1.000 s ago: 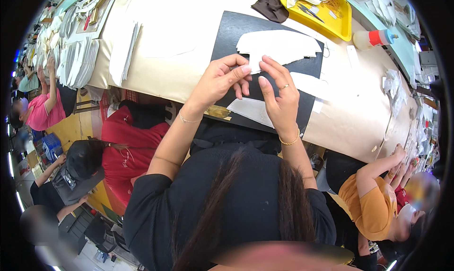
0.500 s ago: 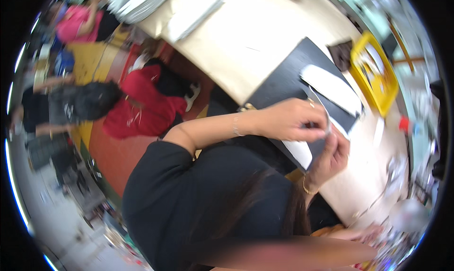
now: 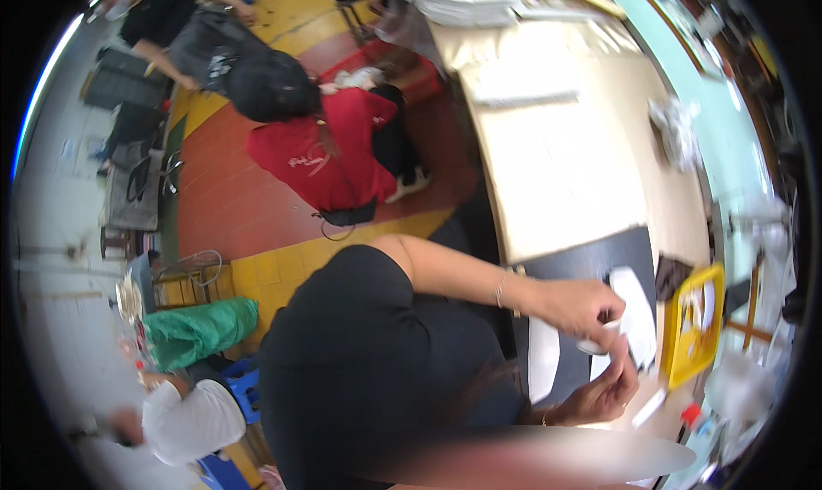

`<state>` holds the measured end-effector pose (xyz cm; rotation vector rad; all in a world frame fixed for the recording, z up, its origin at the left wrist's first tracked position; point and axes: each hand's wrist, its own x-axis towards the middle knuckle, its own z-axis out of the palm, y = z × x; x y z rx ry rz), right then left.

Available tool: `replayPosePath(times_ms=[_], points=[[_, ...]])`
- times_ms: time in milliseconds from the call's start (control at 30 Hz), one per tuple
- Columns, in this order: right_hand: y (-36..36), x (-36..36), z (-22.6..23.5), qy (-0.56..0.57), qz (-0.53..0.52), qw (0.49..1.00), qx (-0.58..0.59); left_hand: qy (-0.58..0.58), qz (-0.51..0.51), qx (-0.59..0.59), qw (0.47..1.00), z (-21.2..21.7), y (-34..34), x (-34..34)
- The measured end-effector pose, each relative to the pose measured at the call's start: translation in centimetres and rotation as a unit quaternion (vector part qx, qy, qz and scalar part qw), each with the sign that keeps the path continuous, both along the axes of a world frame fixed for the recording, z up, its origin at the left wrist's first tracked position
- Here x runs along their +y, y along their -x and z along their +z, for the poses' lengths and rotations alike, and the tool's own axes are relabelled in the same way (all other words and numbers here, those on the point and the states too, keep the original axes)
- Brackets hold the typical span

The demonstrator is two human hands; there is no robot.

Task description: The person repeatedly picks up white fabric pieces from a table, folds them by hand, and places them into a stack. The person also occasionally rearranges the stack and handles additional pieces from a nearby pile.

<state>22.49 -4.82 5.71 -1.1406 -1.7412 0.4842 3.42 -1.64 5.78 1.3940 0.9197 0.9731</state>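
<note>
My left hand (image 3: 575,306), with a thin bracelet at the wrist, is closed on a small curved white piece (image 3: 591,347), its fingers curled. My right hand (image 3: 604,392) meets it from below, with thumb and fingertips pinched at the edge of the same piece. What the piece is cannot be made out; blur and fingers hide part of it. Beneath both hands lies a black mat (image 3: 591,255). One long white rounded piece (image 3: 638,306) rests on it beyond my left hand, and another flat white piece (image 3: 541,362) lies under my left forearm.
A yellow basket (image 3: 672,366) with small items stands beyond the mat, beside a dark cloth (image 3: 672,276). White sheets (image 3: 527,79) lie on the pale table (image 3: 501,182). A person in red (image 3: 334,160) crouches at left; a person in white (image 3: 193,421) is at lower left.
The whole view has swung, so the table and hands appear lower and the floor at left shows more. Both hands stay together at the small white piece, with slightly shifted fingers.
</note>
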Motion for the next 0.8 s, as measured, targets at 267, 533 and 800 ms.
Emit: replayPosePath(times_ms=[267, 533, 800], points=[[1.9, 1.1, 0.8, -0.038, 0.067, 0.994, 0.071, -0.025, 0.026, -0.017, 0.999, 0.8, 1.4, -0.4], [2.0, 1.5, 0.4, 0.11, 0.087, 0.989, 0.05, -0.14, 0.014, 0.012, 0.99, 1.1, 1.1, -0.7], [-0.2, 1.6, -0.1, 0.254, -0.11, 0.955, 0.109, -0.159, 0.004, 0.021, 0.987, 0.9, -0.4, -0.9]])
